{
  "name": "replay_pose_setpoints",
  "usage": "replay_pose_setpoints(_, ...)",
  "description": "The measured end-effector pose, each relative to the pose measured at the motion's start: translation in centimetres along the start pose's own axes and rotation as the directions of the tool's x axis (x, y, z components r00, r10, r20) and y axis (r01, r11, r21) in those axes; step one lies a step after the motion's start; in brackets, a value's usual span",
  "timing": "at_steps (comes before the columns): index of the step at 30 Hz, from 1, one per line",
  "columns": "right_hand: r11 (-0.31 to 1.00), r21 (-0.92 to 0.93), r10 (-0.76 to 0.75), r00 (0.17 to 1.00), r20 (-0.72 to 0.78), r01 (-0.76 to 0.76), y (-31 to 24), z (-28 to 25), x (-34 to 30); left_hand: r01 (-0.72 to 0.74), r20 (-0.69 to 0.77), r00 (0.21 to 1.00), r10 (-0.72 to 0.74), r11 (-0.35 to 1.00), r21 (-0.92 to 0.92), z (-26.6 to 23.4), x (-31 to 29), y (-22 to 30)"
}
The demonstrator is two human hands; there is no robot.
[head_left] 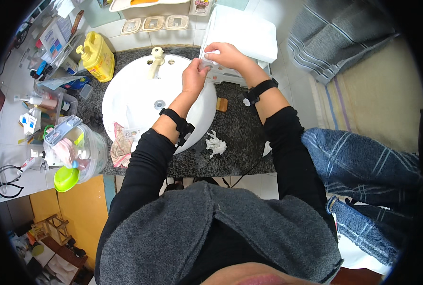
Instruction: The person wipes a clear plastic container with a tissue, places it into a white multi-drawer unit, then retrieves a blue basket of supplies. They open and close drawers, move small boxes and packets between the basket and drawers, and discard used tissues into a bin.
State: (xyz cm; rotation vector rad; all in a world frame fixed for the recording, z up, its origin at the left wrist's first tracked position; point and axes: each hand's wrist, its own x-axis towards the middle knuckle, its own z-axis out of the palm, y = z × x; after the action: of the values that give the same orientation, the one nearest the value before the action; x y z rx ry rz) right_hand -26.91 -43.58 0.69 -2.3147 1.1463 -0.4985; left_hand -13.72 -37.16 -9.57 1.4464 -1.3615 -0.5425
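Observation:
Both my hands are close together over the back right rim of the white sink (121,95), in front of a white plastic drawer unit (242,31). My right hand (229,56) is closed around a crumpled white tissue (212,57), part of which shows between the fingers. Just to its left, my left hand (193,80) has its fingers bent and pinched together near the drawer unit's corner; what they grip is too small to tell. Another crumpled white tissue (216,144) lies on the dark speckled counter (242,137).
A cream tap (156,64) stands behind the sink, beside a yellow pump bottle (98,57). A checked cloth (120,146) hangs over the sink's left front. A clear tub of toiletries (90,149) is at left. Towels (363,156) hang at right. A small orange-brown block (222,104) lies near the rim.

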Motion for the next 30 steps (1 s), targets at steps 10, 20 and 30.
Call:
replay_pose_setpoints(10,0.989,0.027,0.143,0.985,0.096,-0.146,0.6,-1.0,-1.7,-0.064,0.033,0.997,0.064,0.998,0.008,0.0,-0.7,0.2)
replay_pose_setpoints(20,0.954,0.243,0.023,0.764,-0.645,0.176,2.0,-4.1,-6.9,-0.033,0.023,0.999,0.031,0.997,0.069,0.3,0.1,0.1)
replay_pose_setpoints(30,0.359,0.901,0.577,0.7,-0.421,0.246,3.3,-0.5,-15.4,-0.035,0.001,0.999,0.035,0.988,0.152,-0.3,0.0,0.8)
